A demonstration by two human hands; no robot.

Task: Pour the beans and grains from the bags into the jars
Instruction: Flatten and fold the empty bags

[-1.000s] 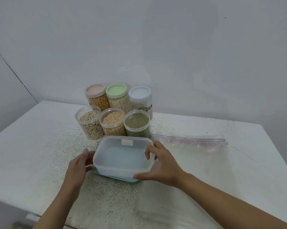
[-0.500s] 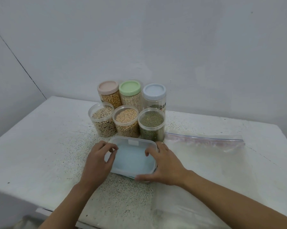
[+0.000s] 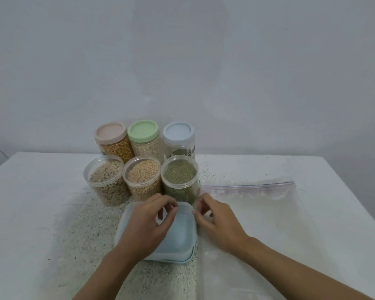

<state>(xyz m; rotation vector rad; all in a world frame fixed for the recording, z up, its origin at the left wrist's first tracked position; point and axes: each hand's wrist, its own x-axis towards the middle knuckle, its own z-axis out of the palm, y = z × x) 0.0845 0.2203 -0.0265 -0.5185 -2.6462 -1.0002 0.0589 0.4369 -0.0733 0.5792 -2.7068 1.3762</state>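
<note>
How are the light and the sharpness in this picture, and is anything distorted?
Head view: soft, even light, faint shadows, no strong glare; the green-bean jar is sharp; fingertips of the left hand and right hand are slightly blurred; the clear bag barely stands out from the white table, whose edges splay outward.

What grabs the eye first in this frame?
Six bean and grain jars cluster back-centre on the table, three lidded behind three open. In front, the left hand and right hand curl their fingers at the far rim of a plastic box. Spilled grains speckle the table around it; a flat zip bag lies to the right.
</note>
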